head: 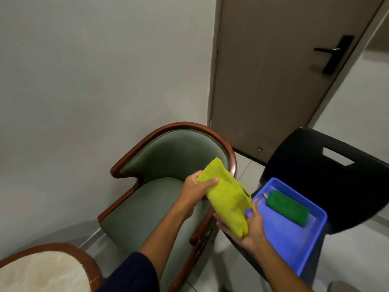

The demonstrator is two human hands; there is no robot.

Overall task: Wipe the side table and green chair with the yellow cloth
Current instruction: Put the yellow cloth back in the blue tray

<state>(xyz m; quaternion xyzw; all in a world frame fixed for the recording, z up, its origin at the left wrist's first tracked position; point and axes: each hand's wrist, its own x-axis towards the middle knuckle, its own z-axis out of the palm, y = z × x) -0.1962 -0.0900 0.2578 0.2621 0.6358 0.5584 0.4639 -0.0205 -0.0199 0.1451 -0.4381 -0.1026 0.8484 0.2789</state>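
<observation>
A folded yellow cloth (227, 197) hangs in the air over the right arm of the green chair (145, 207). My left hand (195, 190) pinches its upper end from the left. My right hand (246, 226) cups its lower end from below and the right. The chair has green upholstery and a curved brown wooden frame; it stands against the wall. The side table (42, 268), round with a pale stone top and a brown wooden rim, shows at the bottom left corner, partly cut off.
A blue plastic tray (294, 247) holding a green sponge (288, 207) rests on a black chair (328, 178) right of the green chair. A beige door (273, 70) with a black handle stands behind. The floor is pale tile.
</observation>
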